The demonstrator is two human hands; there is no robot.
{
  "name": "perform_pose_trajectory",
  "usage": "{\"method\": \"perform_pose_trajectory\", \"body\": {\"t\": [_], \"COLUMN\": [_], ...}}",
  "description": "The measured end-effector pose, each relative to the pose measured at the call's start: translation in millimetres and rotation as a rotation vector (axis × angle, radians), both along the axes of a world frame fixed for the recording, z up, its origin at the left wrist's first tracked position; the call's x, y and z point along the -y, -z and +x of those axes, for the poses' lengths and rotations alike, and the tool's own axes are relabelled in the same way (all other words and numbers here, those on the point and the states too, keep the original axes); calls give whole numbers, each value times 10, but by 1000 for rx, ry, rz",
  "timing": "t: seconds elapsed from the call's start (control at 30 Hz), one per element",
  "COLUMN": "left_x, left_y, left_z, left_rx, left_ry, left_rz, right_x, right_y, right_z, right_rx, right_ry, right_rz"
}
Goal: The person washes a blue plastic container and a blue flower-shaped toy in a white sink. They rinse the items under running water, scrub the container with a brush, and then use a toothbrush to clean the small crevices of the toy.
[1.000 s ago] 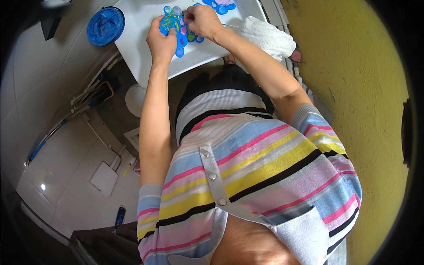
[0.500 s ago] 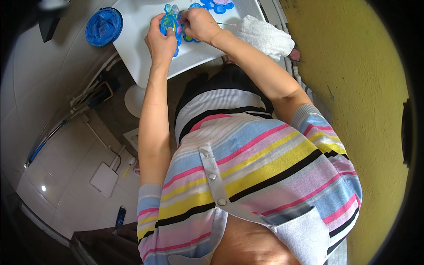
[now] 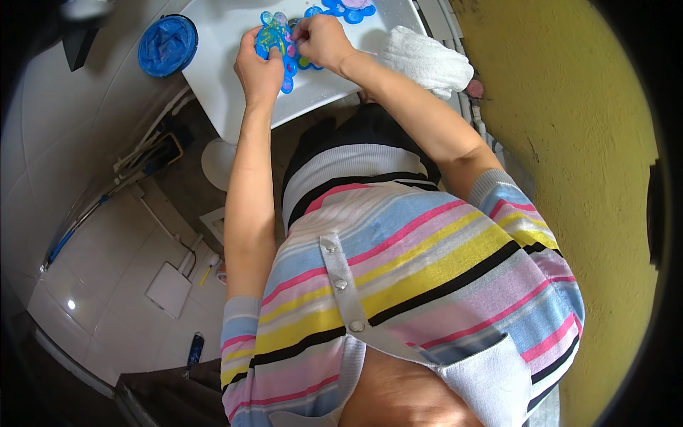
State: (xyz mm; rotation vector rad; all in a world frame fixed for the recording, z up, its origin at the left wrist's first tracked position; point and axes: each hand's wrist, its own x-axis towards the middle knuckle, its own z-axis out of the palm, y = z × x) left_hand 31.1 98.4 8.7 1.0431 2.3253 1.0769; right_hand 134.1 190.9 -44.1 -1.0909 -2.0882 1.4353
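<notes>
My left hand [image 3: 260, 70] is closed round a blue, lobed plastic piece [image 3: 272, 43] with round wells and smears of yellow, green and pink, held upright over the white sink. Close against its right edge, my right hand [image 3: 324, 44] has its fingers pinched together. Whatever those fingertips hold is hidden. A thin stick with a pinkish end [image 3: 370, 53] shows just past my right wrist; whether it is in that hand cannot be told. Part of another blue lobed piece [image 3: 306, 62] with a green spot shows under my right hand.
The white sink [image 3: 220, 117] spans the top. Another blue lobed piece with a pale pink top [image 3: 352, 8] lies at its far side. A white towel [image 3: 427, 60] is bunched on the right rim. A blue-lined bin [image 3: 168, 44] stands left; a yellow wall [image 3: 562, 142] rises right.
The blue piece in my left hand has tilted slightly, its lower lobes shifting a little right. My right fingers have moved slightly, and less of the thin stick shows by the wrist.
</notes>
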Motion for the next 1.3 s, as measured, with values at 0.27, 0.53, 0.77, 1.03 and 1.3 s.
{"method": "perform_pose_trajectory", "body": {"t": [0.27, 0.53, 0.77, 1.03, 1.3], "left_x": [-44, -54, -17, -49, -41], "left_y": [54, 2, 20, -17, 47], "left_z": [-20, 57, 51, 71, -16], "left_rx": [-47, -151, -132, -42, 269], "left_ry": [-37, 20, -5, -18, -205], "left_rz": [-86, -115, -118, -135, -144], "right_x": [92, 91, 81, 136, 104], "right_y": [-44, -43, 251, 153, 189], "right_z": [31, 78, 185, 107, 136], "right_rx": [-10, 3, 127, -30, 57], "right_ry": [33, 81, 55, 74, 138], "right_rz": [186, 239, 289, 52, 72]}}
